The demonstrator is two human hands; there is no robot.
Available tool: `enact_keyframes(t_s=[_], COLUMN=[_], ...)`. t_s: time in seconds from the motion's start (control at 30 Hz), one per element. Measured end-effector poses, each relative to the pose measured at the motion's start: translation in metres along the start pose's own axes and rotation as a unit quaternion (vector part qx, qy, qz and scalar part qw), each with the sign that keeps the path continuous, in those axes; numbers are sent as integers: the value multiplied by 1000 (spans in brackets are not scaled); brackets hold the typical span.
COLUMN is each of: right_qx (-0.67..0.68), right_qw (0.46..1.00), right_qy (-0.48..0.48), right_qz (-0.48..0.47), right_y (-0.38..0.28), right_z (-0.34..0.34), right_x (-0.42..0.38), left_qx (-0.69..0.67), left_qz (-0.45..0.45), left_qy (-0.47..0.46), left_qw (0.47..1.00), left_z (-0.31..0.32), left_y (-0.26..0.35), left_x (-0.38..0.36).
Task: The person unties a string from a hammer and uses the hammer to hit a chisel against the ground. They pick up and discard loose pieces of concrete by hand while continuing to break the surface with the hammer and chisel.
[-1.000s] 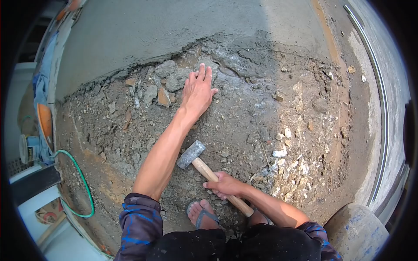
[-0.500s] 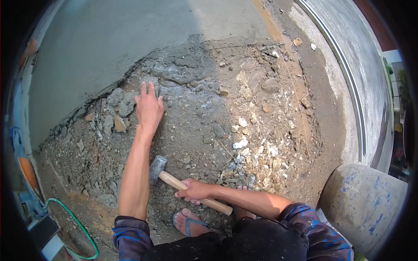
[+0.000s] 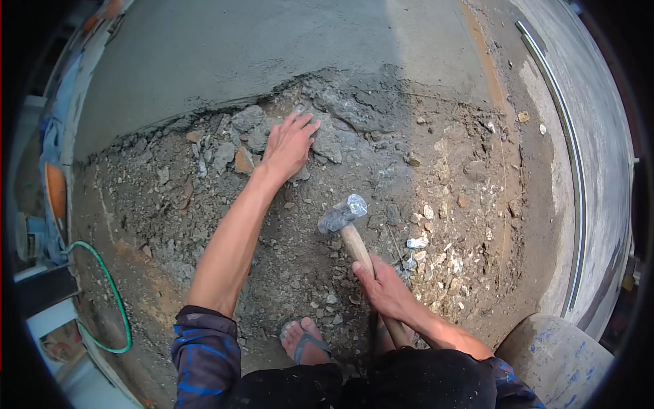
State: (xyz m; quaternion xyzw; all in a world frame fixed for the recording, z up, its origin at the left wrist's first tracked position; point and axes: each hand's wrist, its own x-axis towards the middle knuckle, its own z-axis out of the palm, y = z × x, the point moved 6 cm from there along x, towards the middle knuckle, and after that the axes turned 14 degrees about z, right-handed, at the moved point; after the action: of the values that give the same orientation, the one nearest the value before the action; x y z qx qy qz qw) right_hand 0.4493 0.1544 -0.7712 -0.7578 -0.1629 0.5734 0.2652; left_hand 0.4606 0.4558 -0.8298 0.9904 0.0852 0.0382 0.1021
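Note:
My left hand [image 3: 289, 144] rests with its fingers spread on a flat grey chunk of broken concrete [image 3: 325, 140], close to the ragged edge of the smooth wet concrete [image 3: 238, 48]. Several grey lumps and a brownish stone [image 3: 243, 160] lie just left of that hand. My right hand [image 3: 385, 286] is wrapped round the wooden handle of a hammer [image 3: 357, 249]. The hammer's grey metal head [image 3: 343, 213] is raised above the rubble, below and to the right of my left hand.
Pale stones [image 3: 436, 252] lie scattered on the ground at right. A green hose [image 3: 112, 293] curves at lower left. A blue-stained rounded container [image 3: 555, 361] stands at lower right. A metal strip [image 3: 569, 136] runs along the right. My sandalled foot [image 3: 306, 339] is below.
The hammer has been lifted and turned, its head now pointing up and away. The view has shifted, and my left hand has come down flatter over the chunk.

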Motion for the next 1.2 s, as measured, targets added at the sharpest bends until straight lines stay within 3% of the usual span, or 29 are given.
enact_keyframes(t_s=[0.03,0.17,0.23,0.33,0.5,0.6,0.7,0.97,1.03,1.1,1.2], right_qx=[-12,-3,-18,-76,-80,-3,-115,-28,-100,-150,-102], right_qw=[998,995,975,963,983,975,967,970,967,975,971], right_qy=[49,87,182,236,157,200,200,211,209,136,170], right_qz=[-45,-56,-129,-102,-50,-97,-112,-120,-102,-87,-131], right_y=[-11,-77,-101,-67,-78,-92,-90,-103,-103,-115,-135], right_z=[-14,-53,-59,-40,-66,-63,-56,-62,-67,-72,-71], right_x=[6,26,41,111,103,84,129,125,151,153,124], left_qx=[-1,20,17,18,13,4,-10,4,-5,30,38], left_qz=[13,11,12,12,16,14,15,22,13,-25,-28], left_qy=[-19,-36,-51,-50,-39,-48,-19,7,40,11,-11], left_qw=[1000,999,999,998,999,999,1000,1000,999,999,999], left_z=[3,2,0,3,13,8,5,15,14,19,16], left_y=[2,7,7,5,5,4,3,8,13,14,16], left_x=[-1,-4,-7,-10,-15,-12,-12,-19,-21,-28,-28])
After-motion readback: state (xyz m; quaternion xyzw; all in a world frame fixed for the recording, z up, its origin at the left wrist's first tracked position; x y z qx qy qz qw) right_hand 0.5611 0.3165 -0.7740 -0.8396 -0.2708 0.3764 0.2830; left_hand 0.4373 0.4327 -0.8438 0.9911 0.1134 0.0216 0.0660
